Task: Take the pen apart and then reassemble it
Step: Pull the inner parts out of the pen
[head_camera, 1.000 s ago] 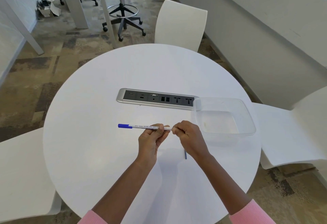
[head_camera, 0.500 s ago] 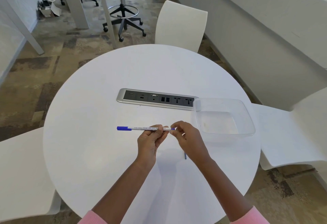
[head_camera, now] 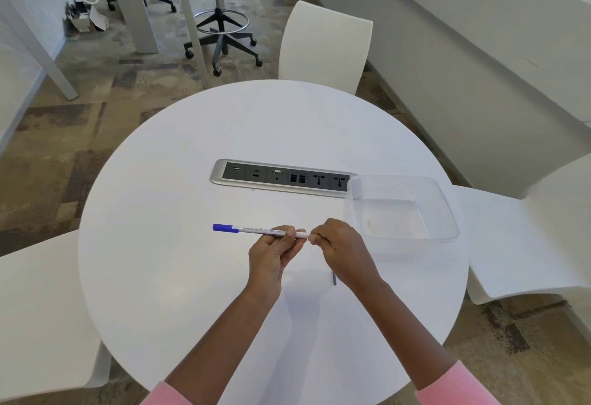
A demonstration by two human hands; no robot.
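Note:
A white pen (head_camera: 256, 231) with a blue cap on its left end is held level above the round white table (head_camera: 166, 276). My left hand (head_camera: 271, 254) grips the barrel near its right end. My right hand (head_camera: 340, 246) pinches the barrel's right tip with closed fingers; what it holds there is hidden. A thin dark piece (head_camera: 334, 278), perhaps the pen's refill, lies on the table under my right wrist, mostly covered.
A clear plastic tray (head_camera: 447, 212) stands to the right of my hands. A silver socket strip (head_camera: 220, 175) is set into the table's middle. White chairs stand at the far side (head_camera: 323, 43), left (head_camera: 35, 308) and right (head_camera: 527, 238).
The pen and both hands have barely shifted. My right fingers have worked slightly at the barrel's right end.

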